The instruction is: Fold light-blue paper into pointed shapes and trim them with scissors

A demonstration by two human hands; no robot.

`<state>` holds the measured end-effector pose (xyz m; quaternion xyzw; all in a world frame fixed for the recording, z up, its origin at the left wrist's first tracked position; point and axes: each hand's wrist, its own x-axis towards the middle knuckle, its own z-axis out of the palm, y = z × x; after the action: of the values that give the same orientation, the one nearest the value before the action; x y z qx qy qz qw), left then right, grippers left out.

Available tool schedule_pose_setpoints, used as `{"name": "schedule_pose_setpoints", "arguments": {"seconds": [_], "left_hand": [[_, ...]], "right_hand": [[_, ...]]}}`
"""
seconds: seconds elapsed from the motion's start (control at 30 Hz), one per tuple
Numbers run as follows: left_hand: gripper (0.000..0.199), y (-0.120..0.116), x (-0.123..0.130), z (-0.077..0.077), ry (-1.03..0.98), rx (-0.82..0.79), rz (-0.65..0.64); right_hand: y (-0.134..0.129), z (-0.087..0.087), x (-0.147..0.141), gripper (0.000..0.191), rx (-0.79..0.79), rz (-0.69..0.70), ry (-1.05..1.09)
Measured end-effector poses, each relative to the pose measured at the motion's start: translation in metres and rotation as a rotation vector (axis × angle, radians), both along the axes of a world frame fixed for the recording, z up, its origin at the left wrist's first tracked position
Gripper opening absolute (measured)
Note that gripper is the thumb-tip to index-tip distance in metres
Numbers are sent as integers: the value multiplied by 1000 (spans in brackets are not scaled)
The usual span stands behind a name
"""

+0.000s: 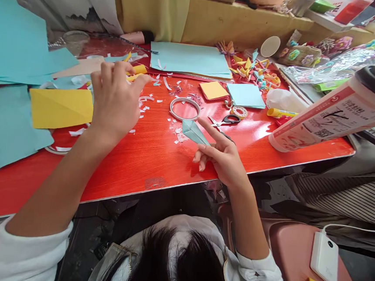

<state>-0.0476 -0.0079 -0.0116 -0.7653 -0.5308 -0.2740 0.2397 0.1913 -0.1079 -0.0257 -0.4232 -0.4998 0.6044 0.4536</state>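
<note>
Over the table — folded paper slants diagonally, tapering rightward.

Folded blue paper in right grip, left grip above red table.

Head view faces forward and down; hands near.

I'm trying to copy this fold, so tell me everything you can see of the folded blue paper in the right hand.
The folded blue paper is a small, pale blue-green piece, matte, with crease lines running along its length. It is broader at one end and tapers toward the right hand, whose thumb lies at the narrow end. The broad end points away from the person, close to the ring-shaped roll. Whether it touches the red table is unclear.
</note>
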Motion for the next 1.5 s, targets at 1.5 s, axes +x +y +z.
{"name": "schedule_pose_setpoints", "arguments": {"seconds": [1.5], "left_hand": [[28, -27, 24, 32, -814, -1008, -374]], "right_hand": [[-11, -15, 33, 14, 204, -563, -3]]}}
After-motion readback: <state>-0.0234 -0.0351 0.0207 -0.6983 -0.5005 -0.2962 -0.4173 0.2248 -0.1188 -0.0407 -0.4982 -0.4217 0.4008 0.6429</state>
